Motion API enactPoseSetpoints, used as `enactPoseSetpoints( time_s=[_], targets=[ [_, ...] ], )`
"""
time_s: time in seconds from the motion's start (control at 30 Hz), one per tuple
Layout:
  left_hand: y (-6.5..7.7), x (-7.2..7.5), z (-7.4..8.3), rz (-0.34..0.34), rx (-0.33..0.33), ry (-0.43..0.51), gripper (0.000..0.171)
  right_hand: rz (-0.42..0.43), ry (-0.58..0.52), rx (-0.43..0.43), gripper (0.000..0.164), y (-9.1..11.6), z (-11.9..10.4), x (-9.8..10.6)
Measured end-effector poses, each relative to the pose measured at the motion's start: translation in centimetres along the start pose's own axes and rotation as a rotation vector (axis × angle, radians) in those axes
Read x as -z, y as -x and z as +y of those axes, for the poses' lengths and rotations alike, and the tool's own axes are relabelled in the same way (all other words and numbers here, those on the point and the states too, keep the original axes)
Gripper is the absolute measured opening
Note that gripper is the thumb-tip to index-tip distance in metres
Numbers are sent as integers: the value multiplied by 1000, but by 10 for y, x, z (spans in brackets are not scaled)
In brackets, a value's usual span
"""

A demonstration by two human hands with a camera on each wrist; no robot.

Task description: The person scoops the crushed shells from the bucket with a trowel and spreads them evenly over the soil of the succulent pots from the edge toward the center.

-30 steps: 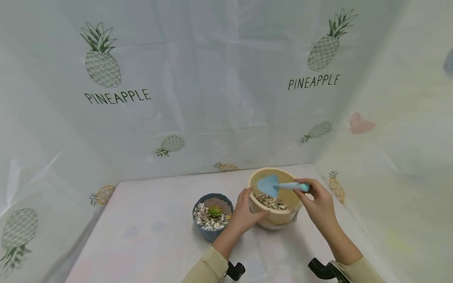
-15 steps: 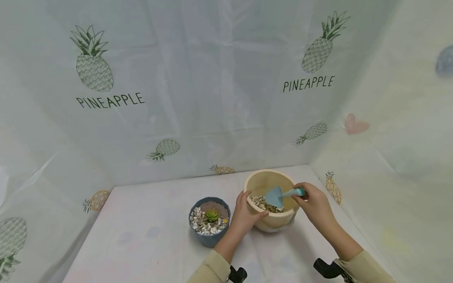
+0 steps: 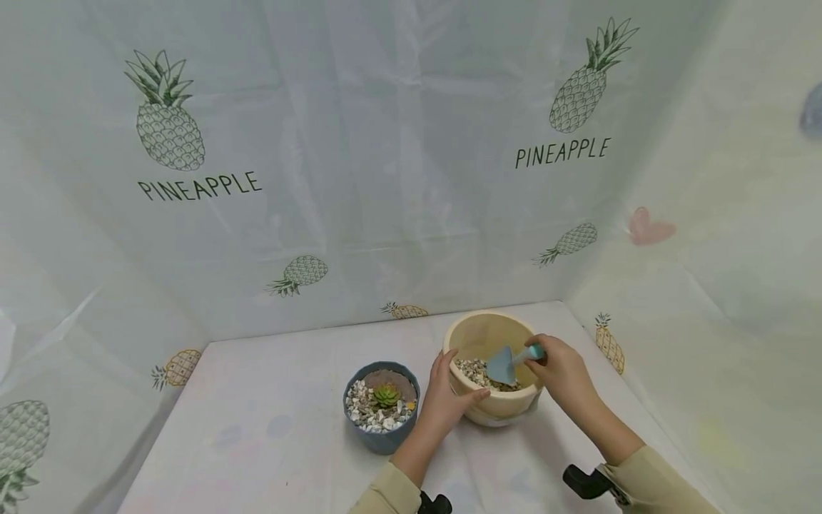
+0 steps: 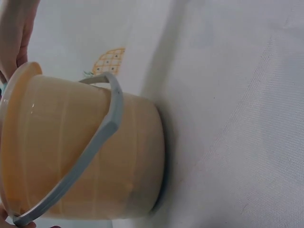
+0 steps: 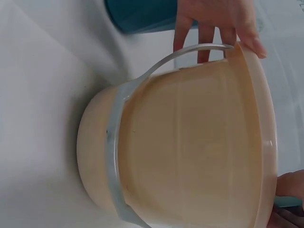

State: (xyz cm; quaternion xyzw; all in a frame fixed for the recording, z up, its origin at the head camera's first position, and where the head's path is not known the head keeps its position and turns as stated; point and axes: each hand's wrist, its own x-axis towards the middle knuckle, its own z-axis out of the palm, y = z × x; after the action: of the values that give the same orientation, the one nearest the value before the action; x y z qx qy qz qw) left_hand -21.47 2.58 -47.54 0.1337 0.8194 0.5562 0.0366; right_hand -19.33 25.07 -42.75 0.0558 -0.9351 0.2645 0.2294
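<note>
A cream plastic bucket [image 3: 497, 408] with a grey handle [image 5: 113, 137] stands on the table, holding small mixed gravel [image 3: 473, 370]. My left hand [image 3: 443, 401] holds the bucket at its near left side, thumb at the rim and fingers along the outer wall. In my right hand [image 3: 566, 370] is a light blue trowel [image 3: 501, 365], pinched by its handle, the blade tilted down at the gravel. Left of the bucket sits a blue pot [image 3: 380, 441] with a green succulent [image 3: 387, 395] among pale pebbles [image 3: 366, 412].
A pale cloth covers the table [image 3: 257, 428]. Behind it hangs a grey-white curtain [image 3: 385, 178] printed with pineapples, and a similar side curtain [image 3: 738, 321] runs close along the right. The blue pot stands right beside my left forearm.
My right hand has lowered the trowel from above the bucket's opening down to the gravel, its blade turning downward. The left hand keeps its hold on the bucket.
</note>
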Motion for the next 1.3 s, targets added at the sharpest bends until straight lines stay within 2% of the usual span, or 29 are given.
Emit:
enactPoseSetpoints(
  time_s=[0.37,0.73,0.97,1.3],
  targets=[
    [-1,-1,0,-6,-1,43,97,-63,-44,-29,24,-7,-2,-16],
    [-2,-1,1,-5,0,47,96,-103,-137,-11,23,-11,0,-19],
    [-1,0,0,0,-6,46,97,-152,-252,-80,21,-12,-1,-16],
    [-1,0,3,2,-5,52,98,-154,-360,-200,23,-8,-3,-4]
  ],
)
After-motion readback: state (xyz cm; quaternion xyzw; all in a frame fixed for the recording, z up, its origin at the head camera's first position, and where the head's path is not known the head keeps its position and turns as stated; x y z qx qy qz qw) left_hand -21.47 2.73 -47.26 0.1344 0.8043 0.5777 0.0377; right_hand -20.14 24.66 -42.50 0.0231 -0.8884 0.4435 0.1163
